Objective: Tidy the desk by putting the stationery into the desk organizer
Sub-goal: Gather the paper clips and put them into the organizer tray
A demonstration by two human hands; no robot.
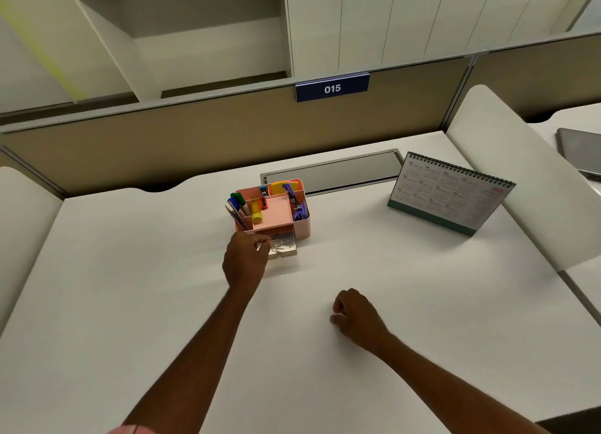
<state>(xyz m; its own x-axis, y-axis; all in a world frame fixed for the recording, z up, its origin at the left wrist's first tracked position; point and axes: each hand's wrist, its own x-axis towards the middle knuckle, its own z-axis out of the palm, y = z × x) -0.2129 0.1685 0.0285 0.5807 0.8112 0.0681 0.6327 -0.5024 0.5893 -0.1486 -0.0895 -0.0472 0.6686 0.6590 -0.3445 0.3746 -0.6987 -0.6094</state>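
Stationery already fills the pink desk organizer, which stands upright near the middle of the white worktop, towards its far side. Pens with green and blue caps lean out of its left compartment. A yellow highlighter sits just right of them, yellow sticky notes stand at the far side, and a purple stapler is in the right compartment. A clear drawer sticks out of the organizer's near face with what look like paper clips inside.

The left hand reaches to the drawer's left near corner. Its fingers are blurred, so I cannot tell whether its grip is closed on the drawer or only touching it. The right hand rests on the worktop nearer the person, well apart from the organizer, with fingers loosely curled and its grip holding nothing.

A desk calendar stands to the right. A grey cable hatch lies just beyond the organizer, and a blue "015" sign hangs on the tan partition at the far edge.
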